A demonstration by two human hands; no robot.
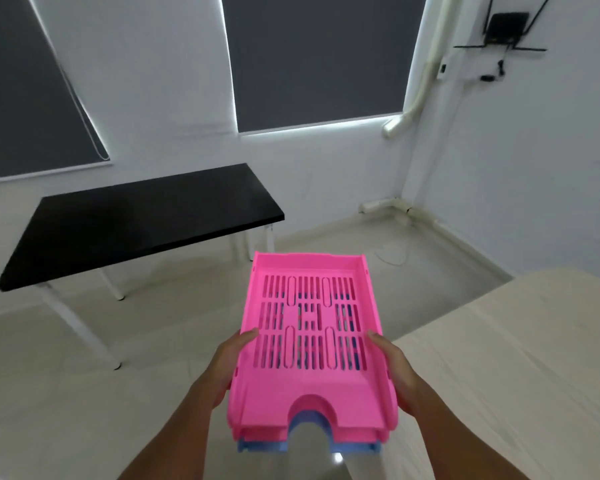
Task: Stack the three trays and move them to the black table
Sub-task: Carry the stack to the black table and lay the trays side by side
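A stack of slotted plastic trays is held in the air in front of me, a pink tray [312,379] on top, a second pink edge under it and a blue tray [264,446] at the bottom. My left hand [231,362] grips the stack's left side and my right hand [394,368] grips its right side. The black table [129,216] stands ahead to the left, against the wall, its top bare. The stack is apart from it, over the floor.
A light wooden table [520,358] lies at my right, close to the stack. Pale floor stretches between me and the black table, whose white legs [80,327] reach toward me. Windows with dark blinds line the far wall. A pipe [413,109] runs down the corner.
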